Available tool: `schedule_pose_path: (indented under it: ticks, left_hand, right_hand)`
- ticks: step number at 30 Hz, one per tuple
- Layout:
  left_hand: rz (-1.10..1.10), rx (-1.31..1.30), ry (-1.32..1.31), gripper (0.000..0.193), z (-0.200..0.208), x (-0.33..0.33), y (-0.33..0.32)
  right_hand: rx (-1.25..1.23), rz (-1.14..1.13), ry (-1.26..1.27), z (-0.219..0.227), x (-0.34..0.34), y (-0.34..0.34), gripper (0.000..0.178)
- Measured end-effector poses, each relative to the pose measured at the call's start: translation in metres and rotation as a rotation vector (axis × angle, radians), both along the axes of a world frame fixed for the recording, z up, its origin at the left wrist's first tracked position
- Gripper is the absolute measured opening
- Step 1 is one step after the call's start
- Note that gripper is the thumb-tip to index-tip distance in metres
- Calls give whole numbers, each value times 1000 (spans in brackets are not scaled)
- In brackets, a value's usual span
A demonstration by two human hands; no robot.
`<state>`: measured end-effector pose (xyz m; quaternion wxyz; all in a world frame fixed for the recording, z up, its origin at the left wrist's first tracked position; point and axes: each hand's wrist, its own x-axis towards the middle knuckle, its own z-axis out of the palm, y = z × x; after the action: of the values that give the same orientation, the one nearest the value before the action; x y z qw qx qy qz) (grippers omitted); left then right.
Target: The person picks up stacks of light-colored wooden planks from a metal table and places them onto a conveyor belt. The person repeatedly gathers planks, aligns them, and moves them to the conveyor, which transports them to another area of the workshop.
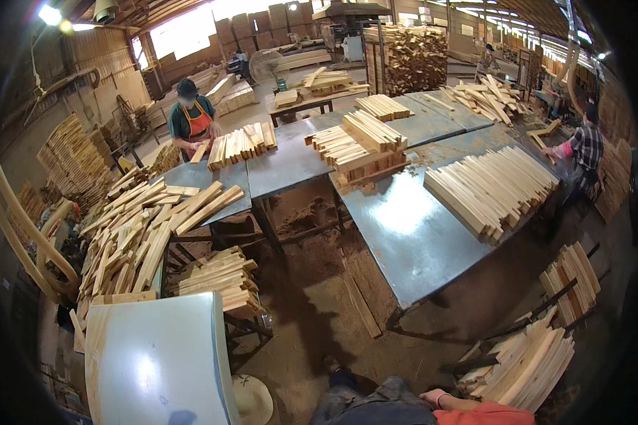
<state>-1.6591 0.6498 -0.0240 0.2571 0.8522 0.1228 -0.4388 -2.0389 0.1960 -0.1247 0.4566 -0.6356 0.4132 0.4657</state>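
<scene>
My right hand (434, 397) hangs low beside my right thigh, its arm in a red sleeve. It looks loosely open, and I see nothing held in it. Nearest to it, on the right, lies a stack of wooden strips (521, 365) on a dark metal rack. My left hand is out of view. Ahead of me stands a metal-topped table (411, 248), with a long row of wooden strips (493, 185) along its right side and a block of stacked strips (358, 145) toward its far left corner.
Left, a pale machine top (152, 361) stands before a heap of loose strips (131, 244). A round pale stool (252, 399) is beside it. A board (361, 304) lies on the dusty floor. One co-worker (190, 122) handles strips far left; another (585, 152) works at right.
</scene>
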Motion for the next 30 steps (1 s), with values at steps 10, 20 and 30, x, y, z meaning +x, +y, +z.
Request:
schedule_pose_path:
  ticks: [10, 20, 30]
  left_hand:
    - [197, -102, -12, 55, 39, 251, -142]
    - [418, -564, 261, 35, 23, 444, -289]
    - [86, 85, 210, 53, -57, 514, -235]
  right_hand:
    - [-218, 168, -426, 87, 307, -103, 18]
    - [510, -922, -373, 121, 552, -161, 28]
    - [336, -843, -520, 73, 746, -298, 23]
